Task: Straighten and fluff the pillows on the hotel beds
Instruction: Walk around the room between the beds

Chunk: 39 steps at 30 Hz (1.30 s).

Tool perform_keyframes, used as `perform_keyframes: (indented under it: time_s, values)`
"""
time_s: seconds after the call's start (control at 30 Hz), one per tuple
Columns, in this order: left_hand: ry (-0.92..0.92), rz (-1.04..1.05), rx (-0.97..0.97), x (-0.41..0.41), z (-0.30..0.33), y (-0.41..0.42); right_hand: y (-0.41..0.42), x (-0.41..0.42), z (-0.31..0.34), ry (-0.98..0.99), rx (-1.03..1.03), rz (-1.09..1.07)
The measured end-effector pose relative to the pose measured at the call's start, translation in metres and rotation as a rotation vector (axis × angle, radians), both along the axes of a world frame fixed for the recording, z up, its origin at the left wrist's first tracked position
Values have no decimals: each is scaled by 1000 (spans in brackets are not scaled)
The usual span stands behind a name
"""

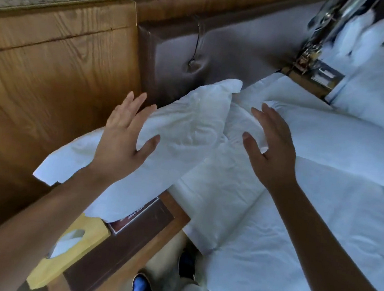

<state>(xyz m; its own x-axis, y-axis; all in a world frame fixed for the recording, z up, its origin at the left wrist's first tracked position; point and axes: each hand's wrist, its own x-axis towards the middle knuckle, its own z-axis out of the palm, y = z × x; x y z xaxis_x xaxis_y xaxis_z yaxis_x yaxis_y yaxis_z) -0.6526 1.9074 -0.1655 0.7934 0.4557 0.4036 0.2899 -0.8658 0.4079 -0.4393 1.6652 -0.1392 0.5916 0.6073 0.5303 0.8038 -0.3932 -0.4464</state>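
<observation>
No text can be read with certainty. A few small pale characters are printed on the dark red-brown card (137,213) that lies on the counter (129,245), partly covered by the pillow (176,129); they are too small and blurred to be made out. No brand or number is seen on the yellow tissue box (68,246).

White pillow (188,126) tilted against headboard (176,57), rumpled
</observation>
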Motion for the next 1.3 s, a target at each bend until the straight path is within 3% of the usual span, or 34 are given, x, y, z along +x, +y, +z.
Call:
perform_keyframes:
  time_s: [0.37,0.73,1.0,1.3]
  values:
    - [-101,-221,132,68,22,-105,-145,-8,2,-59,26,-214]
    - [-146,-478,153,163,30,-314,-377,10,20,-98,-8,-442]
    - [-150,-728,205,221,70,-489,-523,-30,46,-150,45,-672]
    - [-189,-1020,246,253,86,-565,-598,-100,72,-130,57,-1026]
